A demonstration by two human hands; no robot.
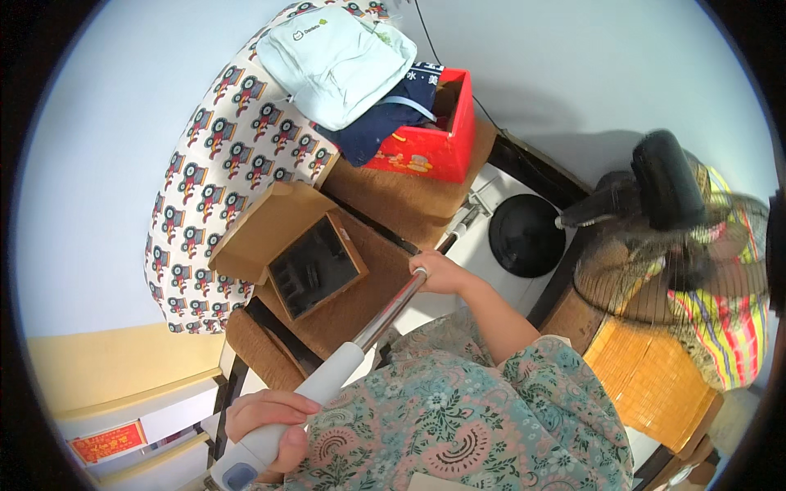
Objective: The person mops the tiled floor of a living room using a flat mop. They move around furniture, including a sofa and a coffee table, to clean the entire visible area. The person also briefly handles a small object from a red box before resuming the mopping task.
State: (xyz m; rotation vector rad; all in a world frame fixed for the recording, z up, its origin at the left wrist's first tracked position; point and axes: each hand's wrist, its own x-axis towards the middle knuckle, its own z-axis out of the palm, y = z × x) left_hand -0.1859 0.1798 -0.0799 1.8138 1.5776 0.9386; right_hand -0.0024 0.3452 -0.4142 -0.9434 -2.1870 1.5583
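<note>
- Left grip [266, 424]: wrapped round the handle [334, 372] of the pole [382, 321].
- Right grip [438, 272]: clasping the metal tube [399, 300], farther forward.
- Pole: extends beyond the right grip.
- Step, apparently: two-handed guiding; next move needs steady grips.

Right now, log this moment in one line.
left hand: holds pale handle; right hand: holds metal pole; nearby: round black base, open cardboard box
</note>
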